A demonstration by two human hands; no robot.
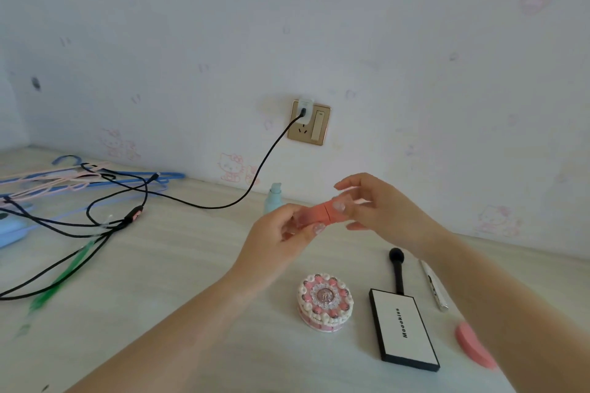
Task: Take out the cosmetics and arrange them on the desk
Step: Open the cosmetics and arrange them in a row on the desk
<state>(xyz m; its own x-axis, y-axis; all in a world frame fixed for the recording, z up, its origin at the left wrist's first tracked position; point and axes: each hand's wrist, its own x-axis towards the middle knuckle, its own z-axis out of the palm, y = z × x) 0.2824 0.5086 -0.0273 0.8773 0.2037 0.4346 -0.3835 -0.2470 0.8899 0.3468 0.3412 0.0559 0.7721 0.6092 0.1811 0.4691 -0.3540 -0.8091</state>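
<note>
Coral tube [322,213], seemingly mid-desk [191,265]

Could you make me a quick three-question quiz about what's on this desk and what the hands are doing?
1. True or false: both hands hold the coral-pink tube above the desk.
2. Which lies nearest the white palette? A) blue hangers B) black brush C) wall socket
3. Fill in: the black cable runs up to a white ____ in the wall socket.

Key
1. True: the left hand and the right hand each pinch an end.
2. B: its handle meets the palette's far edge.
3. Charger.
</note>
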